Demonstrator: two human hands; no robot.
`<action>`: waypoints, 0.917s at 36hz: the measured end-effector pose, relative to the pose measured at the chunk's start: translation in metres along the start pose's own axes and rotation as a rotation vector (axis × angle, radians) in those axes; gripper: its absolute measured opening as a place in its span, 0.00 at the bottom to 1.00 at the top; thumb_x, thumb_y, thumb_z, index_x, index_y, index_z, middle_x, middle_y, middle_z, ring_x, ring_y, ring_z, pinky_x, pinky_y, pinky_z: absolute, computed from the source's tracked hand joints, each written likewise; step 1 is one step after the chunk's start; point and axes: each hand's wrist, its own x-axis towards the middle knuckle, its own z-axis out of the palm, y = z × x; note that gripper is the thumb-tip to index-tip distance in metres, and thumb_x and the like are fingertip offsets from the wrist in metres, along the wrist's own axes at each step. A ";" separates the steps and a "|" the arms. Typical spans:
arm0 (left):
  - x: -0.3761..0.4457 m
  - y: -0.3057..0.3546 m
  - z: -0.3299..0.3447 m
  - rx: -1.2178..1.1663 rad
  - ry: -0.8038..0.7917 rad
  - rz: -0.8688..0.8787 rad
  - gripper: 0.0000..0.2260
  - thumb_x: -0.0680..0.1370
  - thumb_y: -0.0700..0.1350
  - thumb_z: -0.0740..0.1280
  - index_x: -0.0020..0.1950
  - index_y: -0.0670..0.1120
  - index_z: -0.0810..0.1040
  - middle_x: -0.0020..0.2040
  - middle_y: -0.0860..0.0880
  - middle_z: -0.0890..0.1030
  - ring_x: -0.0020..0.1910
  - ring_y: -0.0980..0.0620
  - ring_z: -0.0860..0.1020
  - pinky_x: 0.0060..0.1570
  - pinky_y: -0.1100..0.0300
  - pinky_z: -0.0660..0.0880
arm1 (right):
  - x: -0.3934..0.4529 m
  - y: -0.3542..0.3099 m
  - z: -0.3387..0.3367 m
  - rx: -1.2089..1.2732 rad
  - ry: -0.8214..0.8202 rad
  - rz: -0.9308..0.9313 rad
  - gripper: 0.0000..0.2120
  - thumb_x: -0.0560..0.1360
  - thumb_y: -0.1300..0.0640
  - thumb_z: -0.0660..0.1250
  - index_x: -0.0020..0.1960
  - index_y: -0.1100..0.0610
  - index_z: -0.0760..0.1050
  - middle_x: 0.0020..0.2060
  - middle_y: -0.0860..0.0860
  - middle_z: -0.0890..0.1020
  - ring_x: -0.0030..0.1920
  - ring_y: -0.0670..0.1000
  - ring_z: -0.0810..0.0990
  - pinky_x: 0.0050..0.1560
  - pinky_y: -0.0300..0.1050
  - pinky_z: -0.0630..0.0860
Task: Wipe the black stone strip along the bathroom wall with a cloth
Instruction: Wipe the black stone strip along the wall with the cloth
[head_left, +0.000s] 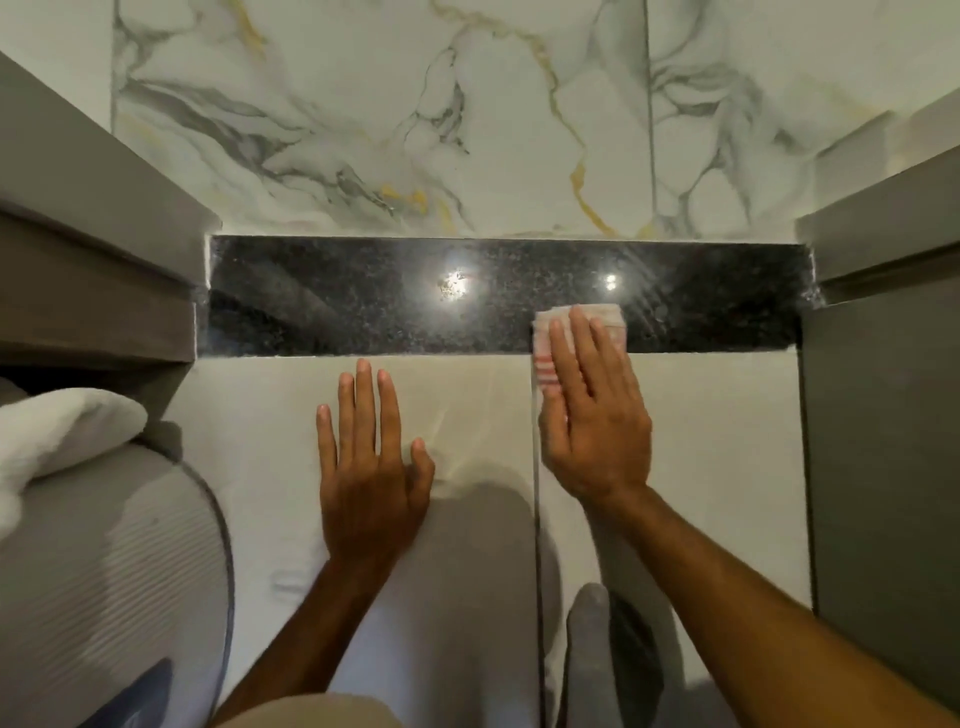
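1. Your right hand presses the cloth flat, fingers spread, on the black strip's right part.
2. Your left hand rests spread on the pale tile.
3. Risk: the cloth likely slips off the strip's lower edge, leaving streaks.

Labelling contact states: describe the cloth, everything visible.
The cloth is a small folded rag, whitish with red-pink stripes, of soft woven fabric by its look. It lies flat under the right hand, pressed against the wall, its upper part on the black stone strip towards its right end, its lower part on the pale tile below. The fingers hide most of it.
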 end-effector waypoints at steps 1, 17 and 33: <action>0.000 0.000 0.000 -0.004 0.001 0.001 0.34 0.84 0.52 0.54 0.88 0.37 0.57 0.88 0.34 0.57 0.87 0.34 0.58 0.86 0.33 0.58 | 0.001 0.008 -0.003 -0.026 0.031 0.135 0.32 0.88 0.50 0.55 0.91 0.52 0.54 0.91 0.50 0.56 0.92 0.52 0.52 0.93 0.54 0.53; 0.013 0.043 0.005 -0.015 0.004 0.252 0.34 0.84 0.54 0.57 0.87 0.38 0.60 0.87 0.35 0.59 0.87 0.35 0.58 0.86 0.34 0.57 | -0.015 0.038 -0.011 -0.029 -0.061 -0.003 0.34 0.88 0.47 0.55 0.91 0.50 0.51 0.91 0.48 0.53 0.92 0.50 0.49 0.93 0.56 0.54; 0.018 0.053 0.014 -0.020 0.058 0.285 0.35 0.84 0.55 0.57 0.89 0.40 0.55 0.89 0.36 0.54 0.89 0.37 0.54 0.87 0.36 0.53 | 0.005 0.083 -0.028 -0.031 -0.027 0.103 0.31 0.89 0.49 0.55 0.91 0.51 0.53 0.91 0.49 0.54 0.92 0.51 0.50 0.92 0.57 0.56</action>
